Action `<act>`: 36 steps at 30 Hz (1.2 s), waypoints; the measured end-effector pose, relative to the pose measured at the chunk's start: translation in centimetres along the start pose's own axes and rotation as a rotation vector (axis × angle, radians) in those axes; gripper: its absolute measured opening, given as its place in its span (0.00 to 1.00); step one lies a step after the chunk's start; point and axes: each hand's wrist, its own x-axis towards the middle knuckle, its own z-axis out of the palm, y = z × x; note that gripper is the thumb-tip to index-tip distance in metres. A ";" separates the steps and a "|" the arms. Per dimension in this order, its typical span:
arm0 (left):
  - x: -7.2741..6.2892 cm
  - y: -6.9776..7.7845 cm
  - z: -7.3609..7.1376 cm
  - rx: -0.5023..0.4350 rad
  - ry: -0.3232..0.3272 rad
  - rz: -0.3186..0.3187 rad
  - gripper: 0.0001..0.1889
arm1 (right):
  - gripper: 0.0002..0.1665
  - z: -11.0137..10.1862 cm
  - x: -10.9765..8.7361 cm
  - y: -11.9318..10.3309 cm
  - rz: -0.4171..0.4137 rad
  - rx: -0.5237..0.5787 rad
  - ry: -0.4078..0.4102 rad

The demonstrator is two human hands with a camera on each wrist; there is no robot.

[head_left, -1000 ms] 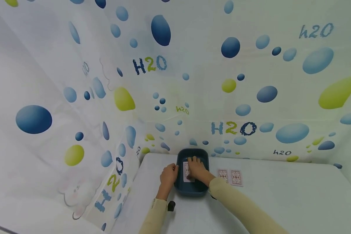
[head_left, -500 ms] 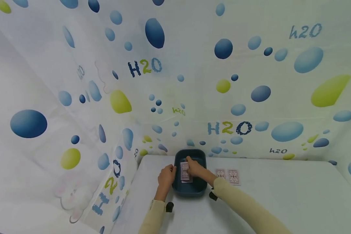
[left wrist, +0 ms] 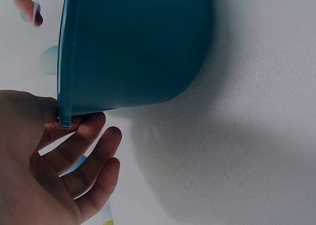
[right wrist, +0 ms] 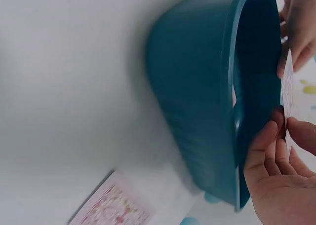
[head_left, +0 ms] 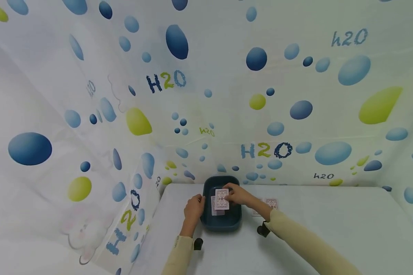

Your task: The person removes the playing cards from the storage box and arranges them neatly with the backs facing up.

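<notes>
My left hand [head_left: 194, 208] pinches the left rim of a dark teal plastic basin [head_left: 223, 224] between thumb and fingers, as the left wrist view shows of the hand [left wrist: 64, 161] and the basin wall [left wrist: 133, 42]. Over the basin, my right hand [head_left: 239, 194] holds a playing card [head_left: 221, 199] by its right edge, its red-patterned back facing up. In the right wrist view this card [right wrist: 288, 89] appears nearly edge-on above the rim, between thumb and fingers. Below it, inside the basin, lies another card [head_left: 217, 212], partly covered by the held one.
Two more red-backed cards lie on the white table right of the basin; the farther card [head_left: 272, 203] and the nearer card [head_left: 257, 212] are partly hidden by my right forearm. A white sheet [head_left: 227, 114] with blue and green drops hangs behind the table [head_left: 313, 225].
My right hand has lifted a card off the one in the basin and drawn back to the right, now gripping it by the edge. My left hand stays at the rim. The head view shifts slightly.
</notes>
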 end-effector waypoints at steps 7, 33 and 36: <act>0.1 -0.1 0.3 0.006 -0.006 0.003 0.14 | 0.23 -2.2 -1.4 1.2 0.007 0.018 0.016; -0.3 0.5 0.0 0.010 0.014 0.005 0.14 | 0.27 -8.8 -5.6 6.8 0.009 0.023 0.038; -0.3 0.4 0.0 0.003 0.013 0.007 0.13 | 0.27 -9.4 -6.3 7.4 0.030 0.018 0.035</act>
